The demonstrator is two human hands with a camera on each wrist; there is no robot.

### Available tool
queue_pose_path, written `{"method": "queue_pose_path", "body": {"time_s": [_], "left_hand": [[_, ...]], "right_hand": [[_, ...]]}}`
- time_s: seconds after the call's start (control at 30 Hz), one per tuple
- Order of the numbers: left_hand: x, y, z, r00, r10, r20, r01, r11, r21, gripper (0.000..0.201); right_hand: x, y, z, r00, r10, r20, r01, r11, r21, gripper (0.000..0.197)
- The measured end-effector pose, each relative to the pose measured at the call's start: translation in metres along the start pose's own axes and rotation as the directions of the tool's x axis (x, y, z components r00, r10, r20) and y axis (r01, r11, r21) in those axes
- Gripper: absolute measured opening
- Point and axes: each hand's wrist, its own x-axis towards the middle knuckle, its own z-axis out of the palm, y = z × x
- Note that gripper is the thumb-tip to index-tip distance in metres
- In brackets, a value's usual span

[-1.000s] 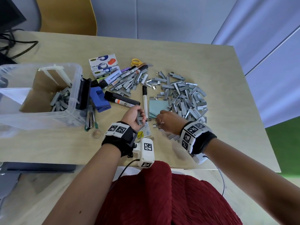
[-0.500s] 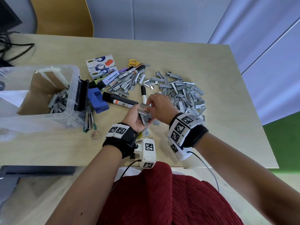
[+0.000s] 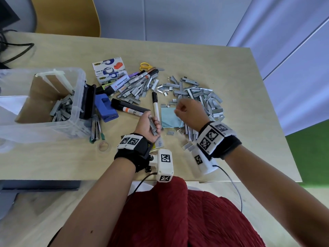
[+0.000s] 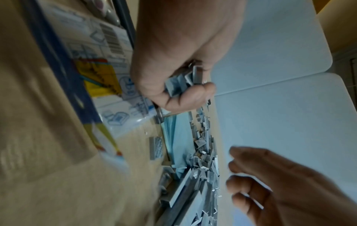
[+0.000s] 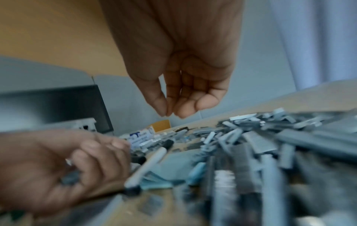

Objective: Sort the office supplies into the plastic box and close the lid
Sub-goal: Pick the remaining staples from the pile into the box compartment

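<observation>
Head view, left hand (image 3: pixel 146 126) curled round staple strips (image 3: pixel 152 127), right hand (image 3: pixel 189 111) loosely curled, empty, hands apart.

Grey metal staples (image 3: pixel 195 97), clear plastic box (image 3: pixel 78 82)

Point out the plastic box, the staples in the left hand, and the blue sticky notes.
plastic box (image 3: pixel 78 97), head view, on its clear right wall.
staples (image 4: pixel 180 84), left wrist view, on the strips gripped between fingers and thumb.
blue sticky notes (image 3: pixel 169 115), head view, on the bare top sheet.

Head view looks down over the table (image 3: pixel 231 72); wrist views (close, low) share its staples (image 3: pixel 197 93).
</observation>
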Motion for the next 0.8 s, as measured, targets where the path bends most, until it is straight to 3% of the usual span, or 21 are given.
{"method": "queue_pose_path", "body": {"time_s": [0.1, 0.27, 0.6, 0.67, 0.73, 0.8], "left_hand": [[0.001, -0.001, 0.0, 1.0, -0.002, 0.017, 0.0, 0.996, 0.085, 0.041], [-0.003, 0.0, 0.006, 0.998, -0.028, 0.064, 0.016, 0.985, 0.169, 0.044], [-0.002, -0.002, 0.001, 0.999, -0.028, 0.015, 0.024, 0.974, 0.223, 0.038], [-0.002, -0.003, 0.0, 0.999, -0.032, -0.003, 0.031, 0.97, 0.241, 0.038], [-0.004, -0.004, 0.001, 1.0, -0.016, -0.011, 0.019, 0.95, 0.311, 0.037], [-0.009, -0.005, 0.005, 0.999, 0.052, -0.016, -0.038, 0.881, 0.472, 0.035]], "right_hand": [[-0.005, 0.022, -0.004, 0.99, 0.009, 0.139, 0.014, 0.987, -0.163, 0.017], [-0.021, 0.036, 0.019, 0.924, -0.105, 0.368, 0.22, 0.932, -0.288, 0.026], [-0.015, 0.036, 0.027, 0.945, -0.11, 0.308, 0.207, 0.929, -0.306, 0.025], [-0.013, 0.033, 0.024, 0.969, -0.075, 0.235, 0.126, 0.97, -0.208, 0.021], [-0.011, 0.025, 0.019, 0.992, 0.013, 0.129, -0.023, 0.997, 0.071, 0.012], [-0.01, 0.018, 0.011, 0.987, 0.117, 0.108, -0.154, 0.879, 0.452, 0.013]]}}
